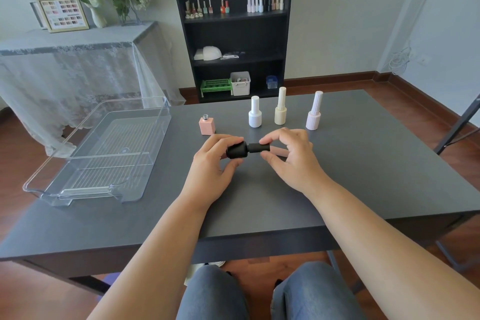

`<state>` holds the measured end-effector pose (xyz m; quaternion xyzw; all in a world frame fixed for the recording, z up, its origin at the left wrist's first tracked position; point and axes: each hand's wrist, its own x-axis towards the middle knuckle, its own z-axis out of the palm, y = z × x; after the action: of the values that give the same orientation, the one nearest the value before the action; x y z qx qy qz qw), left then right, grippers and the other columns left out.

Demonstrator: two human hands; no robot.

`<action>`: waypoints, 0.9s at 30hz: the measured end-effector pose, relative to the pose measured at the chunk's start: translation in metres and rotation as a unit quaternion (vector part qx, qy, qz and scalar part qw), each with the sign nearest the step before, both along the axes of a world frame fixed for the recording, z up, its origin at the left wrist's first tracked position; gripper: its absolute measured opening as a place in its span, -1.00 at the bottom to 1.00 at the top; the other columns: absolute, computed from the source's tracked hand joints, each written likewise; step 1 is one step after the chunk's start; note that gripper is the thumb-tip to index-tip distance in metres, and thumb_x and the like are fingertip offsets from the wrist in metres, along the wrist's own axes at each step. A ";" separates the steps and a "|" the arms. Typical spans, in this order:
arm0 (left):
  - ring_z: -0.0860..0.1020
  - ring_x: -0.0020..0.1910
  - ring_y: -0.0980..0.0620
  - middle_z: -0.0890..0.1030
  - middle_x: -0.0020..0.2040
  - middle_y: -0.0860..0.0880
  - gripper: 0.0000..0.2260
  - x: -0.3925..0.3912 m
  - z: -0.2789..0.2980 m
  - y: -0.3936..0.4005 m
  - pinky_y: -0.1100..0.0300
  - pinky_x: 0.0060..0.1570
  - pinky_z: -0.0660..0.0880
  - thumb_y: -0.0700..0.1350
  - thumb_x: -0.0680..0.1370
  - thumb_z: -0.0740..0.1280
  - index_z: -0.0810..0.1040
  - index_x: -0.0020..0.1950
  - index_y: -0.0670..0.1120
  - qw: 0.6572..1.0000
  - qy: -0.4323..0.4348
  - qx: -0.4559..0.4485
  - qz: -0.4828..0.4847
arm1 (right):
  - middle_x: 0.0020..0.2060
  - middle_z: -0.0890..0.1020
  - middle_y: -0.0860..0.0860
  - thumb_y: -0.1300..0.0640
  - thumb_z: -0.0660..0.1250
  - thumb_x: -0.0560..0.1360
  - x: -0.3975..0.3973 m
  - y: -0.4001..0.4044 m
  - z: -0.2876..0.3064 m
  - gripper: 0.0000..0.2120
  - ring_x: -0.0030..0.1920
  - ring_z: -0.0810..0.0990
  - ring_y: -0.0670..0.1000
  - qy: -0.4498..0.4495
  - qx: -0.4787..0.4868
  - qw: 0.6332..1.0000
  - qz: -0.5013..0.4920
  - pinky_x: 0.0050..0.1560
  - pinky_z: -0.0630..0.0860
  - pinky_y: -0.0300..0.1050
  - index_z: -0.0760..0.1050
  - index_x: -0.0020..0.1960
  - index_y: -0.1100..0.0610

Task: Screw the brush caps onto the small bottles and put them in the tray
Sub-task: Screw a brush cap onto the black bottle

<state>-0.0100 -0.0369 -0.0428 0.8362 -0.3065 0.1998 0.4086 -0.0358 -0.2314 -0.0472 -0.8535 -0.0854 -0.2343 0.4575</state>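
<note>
A black bottle (237, 151) lies sideways above the table, gripped by my left hand (211, 163). Its black brush cap (259, 147) points right, pinched between thumb and fingers of my right hand (291, 156); cap and bottle are joined. A pink cap (280, 151) lies on the table partly hidden under my right hand. Behind stand a square pink bottle (207, 125) without a cap, and a white bottle (255, 115), a cream bottle (280, 109) and a pale pink bottle (314, 114), each capped. The clear plastic tray (78, 191) sits at the left, empty.
The grey table (363, 163) ends close behind the bottles. A black shelf unit (233, 34) with bottles and boxes stands beyond it. A lace-covered side table (65, 60) with flowers is at the far left. A dark stand leg (457, 127) rises at the right edge.
</note>
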 end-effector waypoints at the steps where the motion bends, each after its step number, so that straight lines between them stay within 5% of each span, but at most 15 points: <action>1: 0.55 0.11 0.03 0.56 0.12 0.00 -0.67 0.000 0.000 0.000 0.13 0.17 0.54 -0.31 0.46 0.45 0.58 0.22 -0.15 1.000 0.000 -0.003 0.000 | -0.05 0.43 -0.32 0.23 0.45 0.44 0.000 0.000 0.000 -0.73 0.18 0.38 0.06 0.005 0.009 1.000 -0.003 0.16 0.34 -0.48 0.57 0.03 -0.09; 6: 0.56 0.12 0.01 0.56 0.12 -0.03 -0.66 0.001 -0.001 0.000 0.10 0.16 0.55 -0.32 0.46 0.45 0.58 0.22 -0.16 1.000 0.002 -0.012 -0.006 | -0.18 0.50 -0.25 0.08 0.43 0.47 0.003 -0.001 0.000 -0.76 0.19 0.37 0.03 0.018 0.026 1.000 -0.003 0.29 0.43 0.05 0.61 0.14 -0.08; 9: 0.55 0.12 0.03 0.56 0.13 -0.02 -0.66 0.002 -0.001 0.000 0.12 0.16 0.55 -0.31 0.46 0.45 0.58 0.22 -0.15 1.000 0.002 -0.012 -0.005 | -0.02 0.55 -0.19 0.14 0.49 0.42 0.004 -0.002 0.001 -0.64 0.22 0.32 0.06 0.008 0.062 0.997 0.040 0.13 0.60 -0.05 0.57 0.19 -0.03; 12: 0.55 0.11 0.04 0.56 0.13 -0.01 -0.67 0.002 -0.002 0.000 0.12 0.16 0.55 -0.31 0.46 0.45 0.58 0.21 -0.14 1.000 -0.002 -0.002 -0.005 | -0.01 0.52 -0.04 0.28 0.50 0.39 0.004 -0.003 -0.001 -0.69 0.20 0.35 0.04 -0.014 0.080 0.996 0.044 0.07 0.62 -0.14 0.59 0.05 -0.03; 18: 0.55 0.11 0.05 0.56 0.13 -0.02 -0.67 0.002 -0.003 0.000 0.12 0.16 0.54 -0.31 0.46 0.45 0.58 0.21 -0.14 1.000 -0.008 0.005 -0.007 | -0.20 0.51 -0.13 0.10 0.43 0.48 0.007 -0.003 0.000 -0.82 0.19 0.37 0.03 0.010 0.071 0.997 0.002 0.11 0.60 -0.11 0.61 0.07 -0.06; 23: 0.54 0.11 0.06 0.56 0.13 -0.02 -0.67 0.002 -0.002 0.000 0.15 0.16 0.54 -0.31 0.46 0.45 0.58 0.21 -0.14 1.000 -0.003 0.005 -0.007 | 0.10 0.54 -0.10 0.12 0.50 0.41 0.003 -0.002 0.002 -0.71 0.14 0.34 0.04 -0.029 0.003 0.999 0.021 0.05 0.45 -0.52 0.59 0.12 0.02; 27: 0.54 0.11 0.06 0.56 0.12 -0.02 -0.66 0.002 -0.002 0.000 0.16 0.16 0.54 -0.32 0.45 0.45 0.58 0.21 -0.14 1.000 -0.005 0.005 -0.005 | -0.05 0.48 -0.05 0.28 0.47 0.41 0.002 -0.001 0.000 -0.74 0.18 0.35 0.09 0.019 0.033 0.999 0.021 0.15 0.56 -0.16 0.60 0.02 0.01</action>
<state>-0.0078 -0.0370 -0.0447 0.8355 -0.3135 0.2007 0.4041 -0.0333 -0.2324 -0.0473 -0.8401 -0.0866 -0.2110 0.4922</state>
